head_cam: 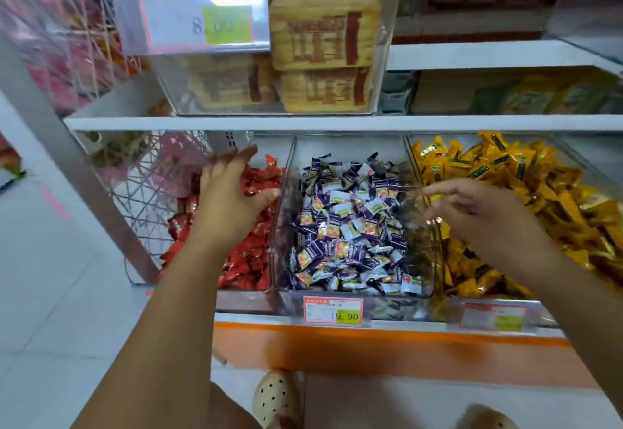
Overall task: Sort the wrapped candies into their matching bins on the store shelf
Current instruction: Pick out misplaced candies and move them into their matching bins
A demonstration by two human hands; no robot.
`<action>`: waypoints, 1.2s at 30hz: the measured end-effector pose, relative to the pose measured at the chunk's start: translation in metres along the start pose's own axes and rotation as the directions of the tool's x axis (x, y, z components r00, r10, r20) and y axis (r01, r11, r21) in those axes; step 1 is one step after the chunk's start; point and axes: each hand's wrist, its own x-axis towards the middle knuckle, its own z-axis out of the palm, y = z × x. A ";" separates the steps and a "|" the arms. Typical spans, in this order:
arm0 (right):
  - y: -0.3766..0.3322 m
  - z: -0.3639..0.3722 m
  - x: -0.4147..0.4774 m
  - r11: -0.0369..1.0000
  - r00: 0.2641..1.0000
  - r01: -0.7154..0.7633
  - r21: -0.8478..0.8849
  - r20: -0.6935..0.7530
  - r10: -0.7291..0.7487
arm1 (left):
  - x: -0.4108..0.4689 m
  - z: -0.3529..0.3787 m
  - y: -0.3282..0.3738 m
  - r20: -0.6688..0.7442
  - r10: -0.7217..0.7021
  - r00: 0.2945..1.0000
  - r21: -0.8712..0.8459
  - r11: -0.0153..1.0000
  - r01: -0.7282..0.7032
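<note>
Spreads left hand [232,196], empty, over red candies [249,260] left of the purple-candy bin [394,309]; holds right hand [472,209], fingers loose, nothing visible in it, over that bin's right wall, beside yellow candies [539,192].

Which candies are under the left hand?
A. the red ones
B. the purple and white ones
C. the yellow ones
A: the left hand, fingers spread, is over the red candies in the leftmost bin.
</note>
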 end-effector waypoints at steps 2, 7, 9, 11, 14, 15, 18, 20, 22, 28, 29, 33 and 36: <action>0.001 -0.013 -0.004 1.000 0.999 -0.012 -0.019 -0.031 0.011 | -0.008 0.002 0.024 0.001 0.076 0.997 -0.024 0.997 -0.076; 0.024 -0.082 -0.024 0.934 0.983 -0.182 -0.309 -0.044 0.177 | -0.047 0.047 0.099 0.262 0.356 0.897 -0.198 0.930 -0.311; 0.039 -0.109 -0.034 0.850 0.946 -0.308 -0.427 -0.042 0.322 | -0.061 0.072 0.124 0.378 0.448 0.810 -0.251 0.892 -0.376; 0.057 -0.121 -0.041 0.774 0.891 -0.362 -0.519 0.051 0.451 | -0.071 0.095 0.141 0.445 0.492 0.748 -0.275 0.870 -0.409; 0.080 -0.109 -0.043 0.755 0.822 -0.327 -0.569 0.223 0.524 | -0.074 0.123 0.151 0.461 0.514 0.723 -0.252 0.858 -0.448; 0.089 -0.103 -0.041 0.759 0.822 -0.299 -0.579 0.247 0.512 | -0.073 0.131 0.152 0.451 0.516 0.728 -0.225 0.855 -0.467; 0.109 -0.096 -0.033 0.831 0.861 -0.300 -0.468 0.243 0.447 | -0.066 0.144 0.153 0.432 0.480 0.764 -0.193 0.876 -0.441; 0.121 -0.092 -0.032 0.897 0.917 -0.275 -0.345 0.187 0.353 | -0.063 0.148 0.153 0.428 0.470 0.772 -0.206 0.882 -0.423; 0.129 -0.083 -0.028 0.925 0.952 -0.241 -0.293 0.111 0.284 | -0.061 0.152 0.153 0.419 0.490 0.765 -0.187 0.871 -0.455; 0.126 -0.072 -0.006 0.933 0.986 -0.167 -0.318 -0.076 0.150 | -0.059 0.154 0.149 0.427 0.534 0.730 -0.164 0.839 -0.518; 0.123 -0.072 0.000 0.942 0.985 -0.171 -0.288 -0.081 0.154 | -0.059 0.154 0.149 0.421 0.540 0.729 -0.158 0.835 -0.527; 0.112 -0.075 0.020 0.954 0.984 -0.180 -0.241 -0.033 0.178 | -0.059 0.153 0.149 0.412 0.540 0.734 -0.077 0.824 -0.562; 0.103 -0.077 0.025 0.956 0.982 -0.183 -0.230 0.008 0.190 | -0.059 0.152 0.151 0.398 0.563 0.725 0.047 0.776 -0.629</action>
